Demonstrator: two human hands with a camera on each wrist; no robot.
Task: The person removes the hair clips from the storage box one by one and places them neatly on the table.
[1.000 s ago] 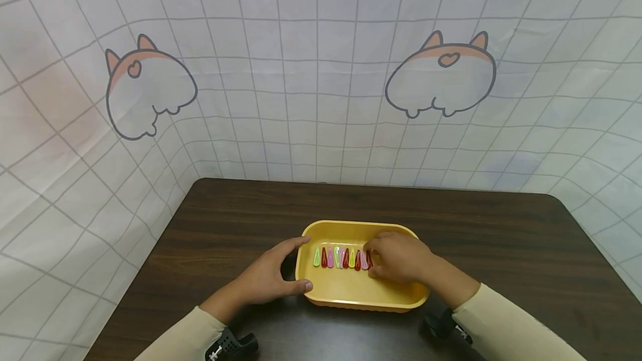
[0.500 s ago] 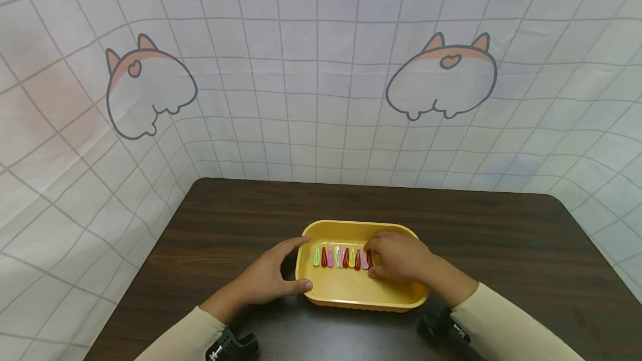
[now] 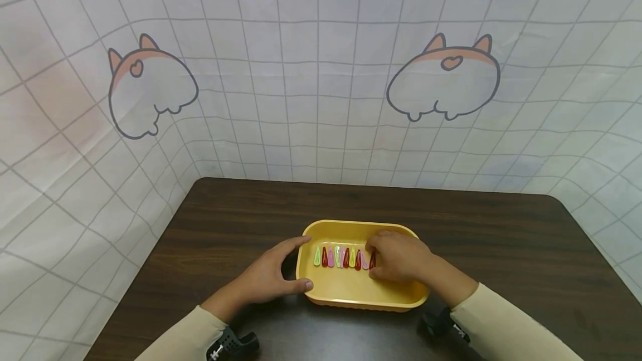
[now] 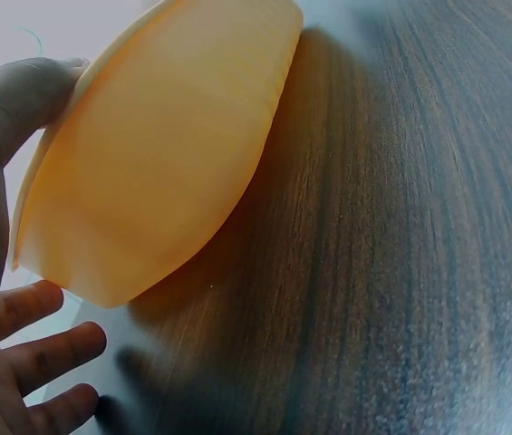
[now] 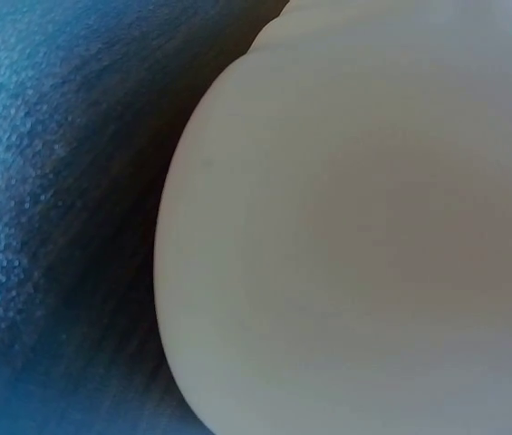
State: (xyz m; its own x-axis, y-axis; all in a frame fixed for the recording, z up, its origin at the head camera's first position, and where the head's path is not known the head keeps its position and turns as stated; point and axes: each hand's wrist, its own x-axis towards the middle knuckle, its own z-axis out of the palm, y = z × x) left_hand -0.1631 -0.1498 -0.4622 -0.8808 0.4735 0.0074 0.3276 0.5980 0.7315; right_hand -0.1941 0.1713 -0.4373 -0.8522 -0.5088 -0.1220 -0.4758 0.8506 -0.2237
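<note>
A yellow plastic tray [image 3: 351,294] stands near the middle of the table. Inside it, several snap hair clips lie side by side in a row, among them a green clip [image 3: 317,257], a red clip [image 3: 324,257] and a pink clip [image 3: 364,261]. My left hand [image 3: 266,274] rests at the tray's left end, thumb and forefinger spread over the rim; in the left wrist view its other fingers [image 4: 61,355] are extended below the tray. My right hand [image 3: 401,258] reaches into the tray and pinches the dark red hair clip [image 3: 372,261] at the row's right end, partly covering it.
The dark wood-grain table [image 3: 251,205] extends around the tray. A white gridded cloth [image 3: 301,99] with cartoon drawings hangs behind and at both sides. A pale sleeve [image 5: 346,236] fills most of the right wrist view.
My right hand and the dark red clip have shifted very slightly to the right, away from the pink clip. The left hand keeps its place on the tray.
</note>
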